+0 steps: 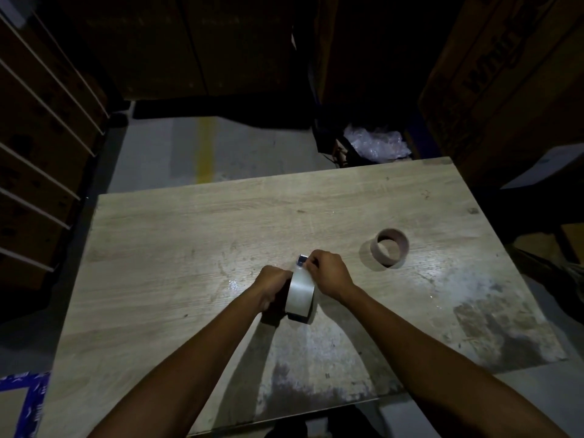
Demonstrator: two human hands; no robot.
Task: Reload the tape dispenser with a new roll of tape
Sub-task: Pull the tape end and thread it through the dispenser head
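1. Our left hand [271,287] is curled round the dark tape dispenser [276,308] and grips it at the table's near middle. Our right hand [330,273] bends over the top, its fingertips pinching a small shiny piece [301,260].
2. The pale, rectangular wood-grain table [189,248] carries everything. Its near right part is worn and blotched.
3. A big brown cardboard carton [505,74] with dark lettering stands beyond the table's far right corner.
4. The wide roll of clear tape [301,297] stands on edge between our two hands, against the dispenser.
5. A brown cardboard ring [391,247], a bare tape core, lies on the table to the right of our right hand, apart from it.
6. The small shiny piece juts up just beyond the roll. We cannot tell whether it is tape end or metal.
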